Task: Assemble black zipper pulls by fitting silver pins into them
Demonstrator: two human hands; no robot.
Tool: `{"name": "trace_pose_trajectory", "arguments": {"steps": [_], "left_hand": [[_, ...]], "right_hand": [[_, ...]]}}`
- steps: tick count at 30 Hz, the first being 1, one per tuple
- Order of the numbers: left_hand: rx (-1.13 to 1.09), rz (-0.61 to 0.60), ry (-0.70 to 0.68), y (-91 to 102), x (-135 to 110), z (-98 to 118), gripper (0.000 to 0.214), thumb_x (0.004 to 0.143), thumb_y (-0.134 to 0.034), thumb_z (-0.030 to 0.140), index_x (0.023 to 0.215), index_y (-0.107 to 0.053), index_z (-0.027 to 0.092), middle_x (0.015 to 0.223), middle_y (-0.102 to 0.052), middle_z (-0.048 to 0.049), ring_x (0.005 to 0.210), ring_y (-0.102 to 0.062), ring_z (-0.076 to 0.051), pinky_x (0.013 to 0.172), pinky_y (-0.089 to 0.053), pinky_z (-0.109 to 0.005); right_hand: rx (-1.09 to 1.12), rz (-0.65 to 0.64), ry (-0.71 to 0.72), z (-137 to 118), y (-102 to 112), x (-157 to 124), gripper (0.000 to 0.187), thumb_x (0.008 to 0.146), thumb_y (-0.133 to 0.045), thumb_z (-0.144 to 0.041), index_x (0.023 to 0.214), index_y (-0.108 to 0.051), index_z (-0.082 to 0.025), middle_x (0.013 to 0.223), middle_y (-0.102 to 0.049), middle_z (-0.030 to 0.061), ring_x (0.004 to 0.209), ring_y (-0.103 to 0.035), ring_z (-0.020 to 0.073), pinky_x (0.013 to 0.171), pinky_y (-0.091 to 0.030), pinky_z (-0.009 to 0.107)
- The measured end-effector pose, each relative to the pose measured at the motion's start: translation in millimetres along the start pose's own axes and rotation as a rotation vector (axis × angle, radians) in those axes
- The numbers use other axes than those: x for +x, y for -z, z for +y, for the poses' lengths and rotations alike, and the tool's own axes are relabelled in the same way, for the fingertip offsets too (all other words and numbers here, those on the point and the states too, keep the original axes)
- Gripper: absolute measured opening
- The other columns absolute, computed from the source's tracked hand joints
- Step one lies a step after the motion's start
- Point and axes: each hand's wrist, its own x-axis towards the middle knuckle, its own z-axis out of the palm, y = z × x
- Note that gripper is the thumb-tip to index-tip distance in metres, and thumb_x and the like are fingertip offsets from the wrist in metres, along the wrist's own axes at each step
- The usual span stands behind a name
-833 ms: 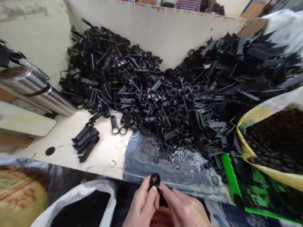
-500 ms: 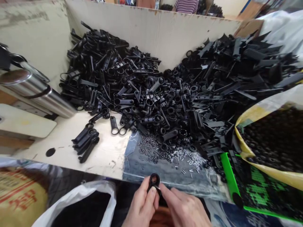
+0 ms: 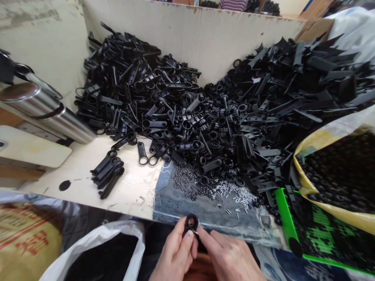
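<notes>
My left hand (image 3: 176, 249) is closed around a black plastic part with a ring end (image 3: 191, 221), held upright just in front of the table's edge. The thumb presses on it below the ring. My right hand (image 3: 230, 253) is closed too, its fingertips touching the part's right side. A tiny shiny bit shows at those fingertips, too small to name. Beyond the hands, small silvery metal pins (image 3: 234, 195) and tiny dark pieces (image 3: 186, 181) lie on a grey cloth (image 3: 202, 210). Several similar black parts (image 3: 107, 171) lie side by side on the left.
A large heap of black plastic parts (image 3: 175, 117) fills the back. A steel flask (image 3: 64, 119) stands at left. On the right are a green tray (image 3: 285, 218) and a yellow-edged bag (image 3: 301, 171) of small black pieces. A white bag (image 3: 139, 249) hangs open at front left.
The view has shifted slightly, so the heap and table appear a little higher and to the right. Both hands keep nearly the same hold on the black part.
</notes>
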Motion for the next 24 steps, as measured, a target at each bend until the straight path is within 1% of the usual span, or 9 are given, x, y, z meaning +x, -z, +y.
{"name": "trace_pose_trajectory", "arguments": {"steps": [4,6,9,11,14,17,19,21,24], "left_hand": [[-0.024,-0.071,0.029,-5.1,-1.7,12.7,0.063,0.081,-0.071,0.067,0.125,-0.065,0.021,0.066,-0.054,0.0032,0.055,-0.043,-0.009,0.053,-0.038,-0.019],[-0.022,-0.095,0.028,-5.7,-2.0,15.2,0.062,0.081,-0.070,0.067,0.123,-0.066,0.021,0.066,-0.053,0.0037,0.055,-0.040,-0.008,0.053,-0.037,-0.018],[-0.014,-0.081,0.035,-4.6,-2.2,13.6,0.066,0.081,-0.071,0.068,0.128,-0.063,0.022,0.066,-0.054,0.0034,0.056,-0.041,-0.008,0.053,-0.037,-0.018],[-0.010,-0.064,0.038,-3.5,-2.3,10.9,0.070,0.081,-0.071,0.067,0.133,-0.060,0.022,0.067,-0.055,0.0030,0.057,-0.043,-0.009,0.053,-0.037,-0.019],[-0.007,-0.050,0.030,-2.5,-2.3,7.1,0.072,0.083,-0.070,0.066,0.137,-0.057,0.021,0.068,-0.056,0.0025,0.059,-0.048,-0.011,0.054,-0.040,-0.020],[-0.003,-0.031,0.027,-0.8,-1.4,2.6,0.069,0.084,-0.070,0.063,0.137,-0.059,0.020,0.068,-0.059,0.0010,0.064,-0.056,-0.013,0.057,-0.045,-0.021],[-0.001,0.014,0.034,1.2,-0.6,-2.0,0.068,0.082,-0.073,0.061,0.135,-0.061,0.020,0.077,-0.066,-0.0032,0.071,-0.062,-0.017,0.062,-0.050,-0.023],[-0.010,0.091,0.031,3.1,0.1,-7.3,0.067,0.079,-0.077,0.058,0.133,-0.063,0.022,0.098,-0.073,-0.0101,0.088,-0.068,-0.022,0.070,-0.055,-0.026],[0.012,0.185,-0.022,4.2,0.6,-13.3,0.063,0.075,-0.083,0.052,0.129,-0.067,0.024,0.128,-0.070,-0.0145,0.120,-0.063,-0.030,0.091,-0.056,-0.033]], "right_hand": [[0.046,-0.063,-0.002,2.8,7.1,7.0,0.064,0.065,-0.051,-0.002,0.127,-0.061,-0.013,0.075,-0.072,0.0013,0.055,-0.070,0.0188,0.048,-0.046,0.026],[0.057,-0.138,-0.010,3.2,11.1,9.1,0.065,0.066,-0.052,-0.003,0.129,-0.061,-0.013,0.078,-0.074,0.0022,0.057,-0.071,0.0192,0.050,-0.047,0.026],[0.060,-0.269,0.001,3.5,19.4,12.8,0.064,0.069,-0.053,-0.003,0.132,-0.060,-0.012,0.083,-0.076,0.0043,0.063,-0.072,0.0191,0.054,-0.048,0.026],[0.057,-0.320,0.008,4.0,23.9,15.6,0.064,0.070,-0.053,-0.003,0.133,-0.059,-0.011,0.086,-0.077,0.0053,0.065,-0.073,0.0192,0.055,-0.049,0.026],[0.037,-0.346,0.018,4.9,25.8,17.4,0.065,0.069,-0.053,-0.002,0.134,-0.058,-0.010,0.087,-0.077,0.0055,0.066,-0.073,0.0196,0.056,-0.049,0.027],[-0.019,-0.299,0.039,4.7,23.3,14.6,0.064,0.070,-0.054,-0.002,0.133,-0.055,-0.011,0.085,-0.076,0.0039,0.065,-0.073,0.0201,0.052,-0.046,0.028],[-0.076,-0.238,0.058,2.8,21.4,12.3,0.061,0.073,-0.056,-0.002,0.133,-0.052,-0.012,0.084,-0.075,0.0029,0.064,-0.073,0.0201,0.050,-0.044,0.028],[-0.142,-0.186,0.070,-1.0,21.2,12.0,0.056,0.077,-0.058,-0.003,0.132,-0.052,-0.012,0.082,-0.074,0.0027,0.062,-0.072,0.0195,0.049,-0.042,0.028],[-0.241,-0.164,0.060,-11.0,25.8,16.9,0.047,0.078,-0.061,-0.003,0.124,-0.058,-0.010,0.074,-0.072,0.0038,0.054,-0.069,0.0193,0.044,-0.039,0.028]]}}
